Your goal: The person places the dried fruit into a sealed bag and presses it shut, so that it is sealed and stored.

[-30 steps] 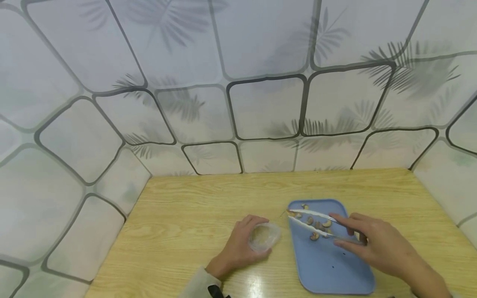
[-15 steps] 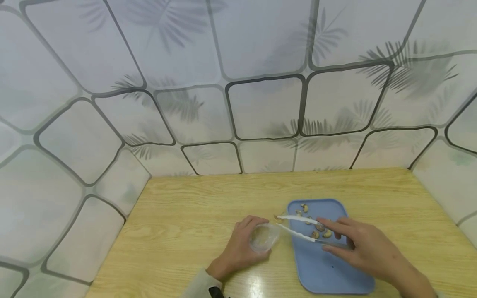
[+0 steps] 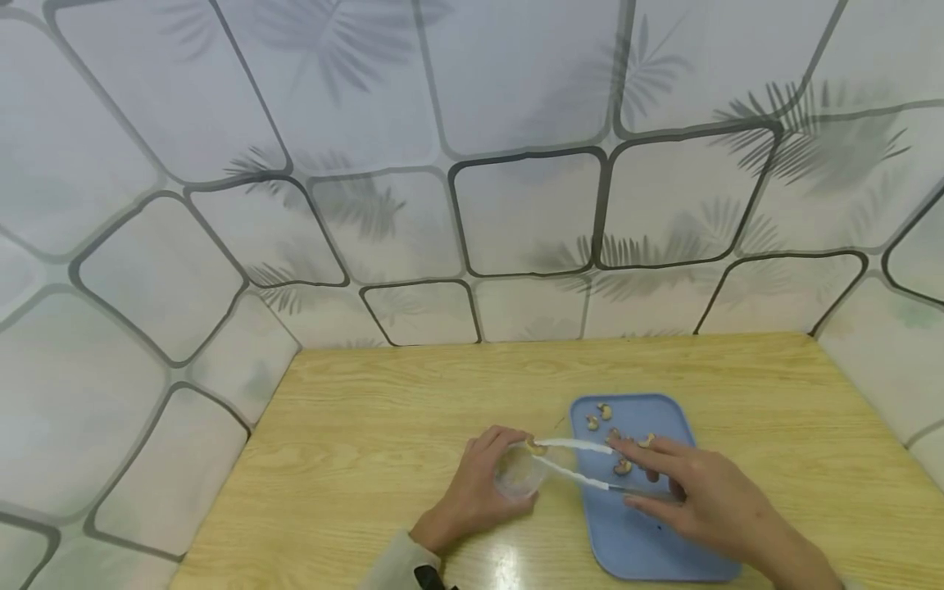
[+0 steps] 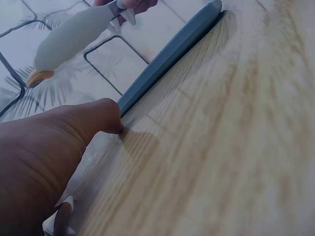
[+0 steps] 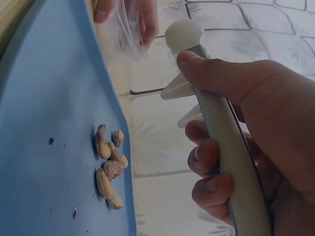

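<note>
My left hand (image 3: 472, 492) curls round a crinkled, clear plastic bag (image 3: 518, 471) whose round mouth faces up. My right hand (image 3: 711, 500) grips a pair of tongs (image 3: 578, 445) with white arms. At the tongs' tips is a cashew (image 3: 536, 447), right over the bag's rim in the head view; the left wrist view shows a brownish piece (image 4: 39, 77) at the end of the white tip. Several more cashews (image 5: 111, 169), some with brown skin, lie on the blue tray (image 3: 656, 557) beneath the right hand, which hides part of it.
Left of the tray spreads the wood-grain table (image 3: 354, 426). A patterned wall covering (image 3: 531, 213) rises behind it and on both sides. Small dark crumbs (image 5: 51, 141) dot the tray.
The right hand has moved left with the tongs, carrying a cashew from the tray's left edge to the bag's mouth. The left hand and the bag have stayed in place.
</note>
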`<state>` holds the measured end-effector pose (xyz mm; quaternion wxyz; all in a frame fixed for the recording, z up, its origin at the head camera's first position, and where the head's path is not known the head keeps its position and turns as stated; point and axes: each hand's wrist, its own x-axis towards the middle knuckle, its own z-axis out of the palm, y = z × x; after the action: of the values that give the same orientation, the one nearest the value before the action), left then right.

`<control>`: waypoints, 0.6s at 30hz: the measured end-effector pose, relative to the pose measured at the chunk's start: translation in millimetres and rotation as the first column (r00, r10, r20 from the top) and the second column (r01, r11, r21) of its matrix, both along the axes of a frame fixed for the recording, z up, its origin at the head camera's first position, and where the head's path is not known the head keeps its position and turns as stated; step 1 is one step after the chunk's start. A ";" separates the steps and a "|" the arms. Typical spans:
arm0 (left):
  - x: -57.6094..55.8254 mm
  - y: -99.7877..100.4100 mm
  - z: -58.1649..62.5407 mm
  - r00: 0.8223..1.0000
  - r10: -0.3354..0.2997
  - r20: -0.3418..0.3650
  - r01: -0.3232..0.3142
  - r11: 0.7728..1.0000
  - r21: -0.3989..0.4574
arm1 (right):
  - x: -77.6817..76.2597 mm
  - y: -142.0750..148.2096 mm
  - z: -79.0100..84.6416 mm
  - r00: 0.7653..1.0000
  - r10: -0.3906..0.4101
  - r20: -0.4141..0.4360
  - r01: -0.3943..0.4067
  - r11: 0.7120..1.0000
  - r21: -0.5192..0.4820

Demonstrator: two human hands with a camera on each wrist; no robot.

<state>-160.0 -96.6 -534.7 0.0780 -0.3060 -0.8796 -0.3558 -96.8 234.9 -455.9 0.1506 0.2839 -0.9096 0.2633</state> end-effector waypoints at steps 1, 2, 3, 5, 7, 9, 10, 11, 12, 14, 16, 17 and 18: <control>-0.2 0.0 -0.3 1.000 0.001 -0.002 -0.001 1.000 0.003 | 0.0 -0.8 -0.6 1.000 -0.002 0.005 0.002 1.000 0.004; -0.5 0.1 -0.6 1.000 0.002 -0.004 -0.002 1.000 0.003 | 0.0 -1.6 -1.1 1.000 -0.001 0.011 0.001 1.000 0.005; -0.6 0.0 -0.5 1.000 0.002 0.001 -0.002 1.000 0.003 | 0.1 -2.3 -1.7 1.000 0.001 0.013 -0.001 1.000 0.006; -1.0 0.2 -0.5 1.000 0.003 0.002 -0.003 1.000 0.002 | -0.2 -3.1 -3.4 1.000 0.011 0.010 -0.011 1.000 0.002; -1.1 0.1 -0.3 1.000 0.004 0.007 -0.004 1.000 -0.001 | -0.8 -4.1 -5.5 1.000 0.026 -0.007 -0.026 1.000 -0.006; -1.0 0.1 -0.2 1.000 0.005 0.004 -0.005 1.000 -0.002 | -1.0 -5.0 -7.0 0.999 0.032 -0.019 -0.032 0.999 -0.016; -0.9 0.2 0.0 1.000 0.005 0.004 -0.005 1.000 -0.002 | -1.0 -5.3 -7.7 0.999 0.033 -0.028 -0.033 0.999 -0.019; -0.8 0.1 0.2 1.000 0.005 0.007 -0.005 1.000 0.000 | -1.2 -5.3 -8.1 0.999 0.031 -0.035 -0.031 0.999 -0.021; -0.9 0.1 -0.1 1.000 0.005 0.011 -0.005 1.000 -0.001 | -1.3 -5.1 -8.2 0.999 0.025 -0.040 -0.026 0.999 -0.020; -0.9 0.0 -0.2 1.000 0.002 0.020 -0.002 1.000 -0.001 | -1.5 -3.6 -7.4 0.999 0.008 -0.037 -0.009 1.000 -0.016; -1.0 -0.1 -0.3 1.000 0.001 0.030 -0.001 1.000 -0.001 | -2.1 -1.5 -6.1 0.999 -0.012 -0.033 0.012 1.000 -0.011; -1.0 -0.2 -0.5 0.999 0.001 0.034 -0.001 1.000 -0.001 | -2.5 -0.4 -5.2 0.999 -0.021 -0.028 0.020 1.000 -0.010; -1.1 -0.2 -0.6 0.999 0.001 0.035 -0.001 1.000 -0.001 | -3.0 0.8 -4.5 0.999 -0.028 -0.027 0.028 1.000 -0.007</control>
<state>-161.2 -96.8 -535.3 0.0626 -0.2995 -0.8810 -0.3607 -99.8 235.7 -460.3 0.1674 0.2740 -0.9106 0.2601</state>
